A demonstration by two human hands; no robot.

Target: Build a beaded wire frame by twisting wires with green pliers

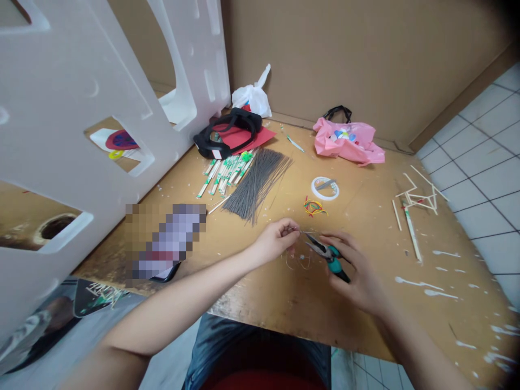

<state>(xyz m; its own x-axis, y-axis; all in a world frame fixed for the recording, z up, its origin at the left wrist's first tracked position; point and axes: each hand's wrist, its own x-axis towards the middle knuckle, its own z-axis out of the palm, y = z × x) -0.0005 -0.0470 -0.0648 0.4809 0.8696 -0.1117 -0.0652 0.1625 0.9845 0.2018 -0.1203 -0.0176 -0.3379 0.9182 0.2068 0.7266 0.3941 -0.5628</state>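
Observation:
My left hand [279,238] is closed in a pinch on a thin wire, whose end comes out toward the plier jaws. In my right hand [356,273] is a pair of needle-nose pliers [335,262] with teal and black handles. Their tips point left, close to my left fingertips; I cannot tell whether the jaws touch the wire. Below the hands, a fine curled strand [304,264] shows faintly over the table. Just beyond lie red, yellow and green rubber bands [314,206] and a white ring [313,188] with short grey pieces on it.
A bundle of grey wires [255,184] lies beside wrapped chopsticks [215,176] and a black head strap [207,143]. A blurred-out phone [166,244] is at left. A pink bag [368,146], a stick frame [422,200] and white glue smears [418,283] occupy the right side.

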